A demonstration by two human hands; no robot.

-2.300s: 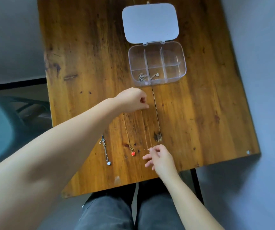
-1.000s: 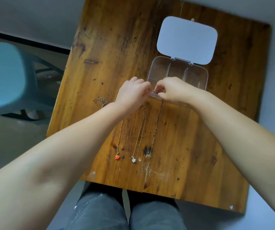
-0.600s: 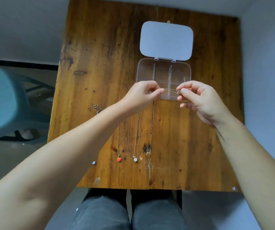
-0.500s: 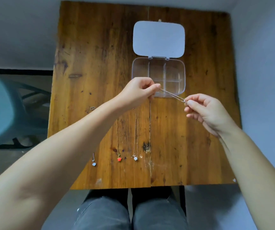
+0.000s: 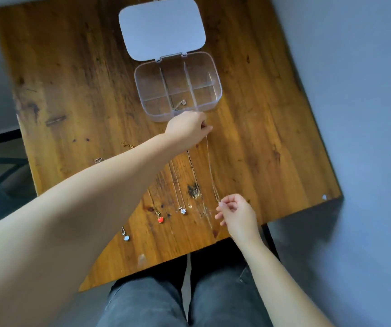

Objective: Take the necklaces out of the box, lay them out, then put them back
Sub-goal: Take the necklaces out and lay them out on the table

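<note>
A thin gold necklace [image 5: 211, 168] is stretched straight over the wooden table [image 5: 71, 90]. My left hand [image 5: 187, 132] pinches its far end just below the clear compartment box [image 5: 216, 95], and my right hand [image 5: 235, 213] pinches its near end by the table's front edge. To its left lie three laid-out necklaces: one with a white flower pendant [image 5: 182, 210], one with a red pendant [image 5: 160, 219] and one with a pale pendant [image 5: 125, 237]. One more necklace [image 5: 181, 105] sits in the box's front middle compartment. The box lid [image 5: 162, 28] lies open behind.
My left forearm crosses above the far ends of the laid-out chains. The table's front edge runs close to my right hand, with my legs in dark trousers below. A teal chair stands at the left of the table.
Both hands drew the chain out of the box. My right hand pulled its end down to the table's front edge while my left hand lowered the other end just below the box.
</note>
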